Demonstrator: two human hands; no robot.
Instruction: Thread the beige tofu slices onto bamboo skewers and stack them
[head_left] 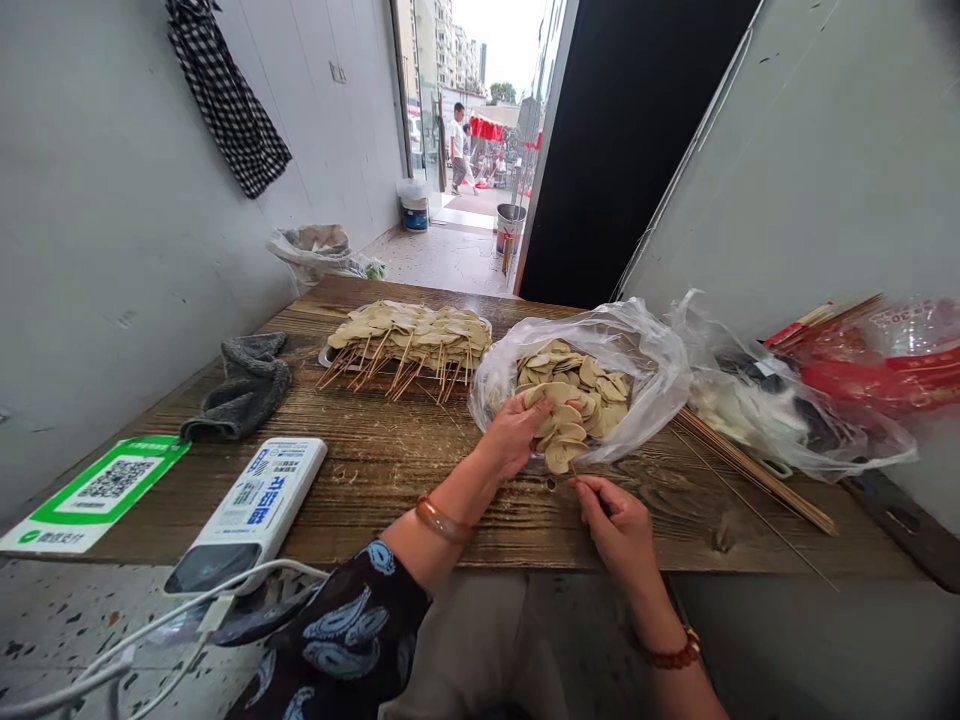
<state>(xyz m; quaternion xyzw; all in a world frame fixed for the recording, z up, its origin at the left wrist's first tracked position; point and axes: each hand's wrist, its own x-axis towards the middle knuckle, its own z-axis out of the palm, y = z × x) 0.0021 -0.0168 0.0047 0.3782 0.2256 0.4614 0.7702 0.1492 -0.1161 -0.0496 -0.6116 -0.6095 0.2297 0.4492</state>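
Note:
My left hand point(514, 437) is closed round a fan of thin, pale tan round slices point(562, 432), just above the near side of an open plastic bag point(652, 350). In the bag lies a heap of loose slices point(607, 385) of the same kind. Below the held slices, my right hand point(616, 522) pinches the end of a thin bamboo skewer point(574, 472), which runs up to them; how far it passes through is hidden. To the left, a metal tray point(327, 357) carries stacked skewers of slices point(420, 330), their sticks pointing toward me.
Bare bamboo skewers point(757, 470) lie right of the bag, beside more plastic bags point(795, 410). A dark grey cloth point(240, 385), a green QR-code card point(97, 492) and a white device point(251, 505) with cables occupy the table's left side. Beyond are buckets and a doorway.

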